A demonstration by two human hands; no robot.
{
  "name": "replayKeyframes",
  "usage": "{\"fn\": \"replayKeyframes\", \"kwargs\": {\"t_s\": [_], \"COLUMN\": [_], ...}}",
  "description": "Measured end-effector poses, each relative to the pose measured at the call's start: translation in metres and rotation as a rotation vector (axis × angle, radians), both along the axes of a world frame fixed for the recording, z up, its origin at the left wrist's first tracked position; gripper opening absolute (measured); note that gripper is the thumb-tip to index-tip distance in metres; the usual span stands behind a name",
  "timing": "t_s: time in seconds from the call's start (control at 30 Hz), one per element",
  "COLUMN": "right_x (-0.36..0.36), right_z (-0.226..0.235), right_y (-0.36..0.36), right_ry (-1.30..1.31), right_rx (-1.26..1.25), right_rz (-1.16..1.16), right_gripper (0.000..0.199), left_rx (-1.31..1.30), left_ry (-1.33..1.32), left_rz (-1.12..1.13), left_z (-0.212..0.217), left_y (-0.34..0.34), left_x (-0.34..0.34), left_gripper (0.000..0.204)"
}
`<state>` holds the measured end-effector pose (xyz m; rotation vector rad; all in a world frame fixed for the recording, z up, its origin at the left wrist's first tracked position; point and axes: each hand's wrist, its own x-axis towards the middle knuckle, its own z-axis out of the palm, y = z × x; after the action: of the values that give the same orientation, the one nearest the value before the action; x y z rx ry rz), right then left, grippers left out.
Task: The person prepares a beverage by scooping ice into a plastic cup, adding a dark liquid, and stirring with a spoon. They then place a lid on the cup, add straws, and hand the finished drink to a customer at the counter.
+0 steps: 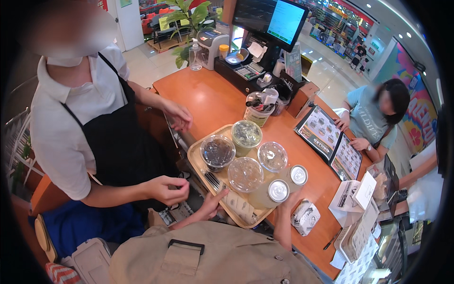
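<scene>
A light wooden tray (195,156) is held over the counter's near edge. My left hand (213,204) grips its near left rim, thumb on top. My right hand (287,202) is at the opposite rim, next to the cans, its fingers partly hidden. On the tray are a dark drink (217,150) and a green drink (247,134) under clear domed lids. Two more clear-lidded cups (245,174) (273,156) and two cans with silver tops (278,190) (298,175) stand beside them. Dark forks (213,181) and a printed paper packet (240,206) lie along the near left side.
A person in a black apron (123,142) stands at left, both hands near the tray. Across the orange counter (189,90), another person (378,113) touches an open menu (331,142). A tub of pens (259,111), a register screen (286,21) and a wrapped item (306,217) are around.
</scene>
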<state>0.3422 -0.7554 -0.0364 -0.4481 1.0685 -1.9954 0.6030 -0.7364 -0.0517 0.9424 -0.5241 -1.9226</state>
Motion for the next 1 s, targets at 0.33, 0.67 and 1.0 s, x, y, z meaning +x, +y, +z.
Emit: {"fn": "replayKeyframes", "kwargs": {"t_s": [0.33, 0.67, 1.0], "right_x": [0.061, 0.101, 0.138], "right_z": [0.040, 0.026, -0.009], "right_y": [-0.035, -0.079, -0.087], "right_ry": [0.035, 0.235, 0.448], "right_rx": [-0.019, -0.069, 0.056], "right_rz": [0.123, 0.279, 0.254], "right_gripper": [0.049, 0.052, 0.042], "left_rx": [1.051, 1.872, 1.862], "left_ry": [0.529, 1.583, 1.673], "left_rz": [-0.091, 0.641, 0.773], "left_z": [0.059, 0.043, 0.035], "left_y": [-0.022, -0.032, -0.086], "left_x": [0.028, -0.011, 0.018], "left_gripper": [0.038, 0.048, 0.054]}}
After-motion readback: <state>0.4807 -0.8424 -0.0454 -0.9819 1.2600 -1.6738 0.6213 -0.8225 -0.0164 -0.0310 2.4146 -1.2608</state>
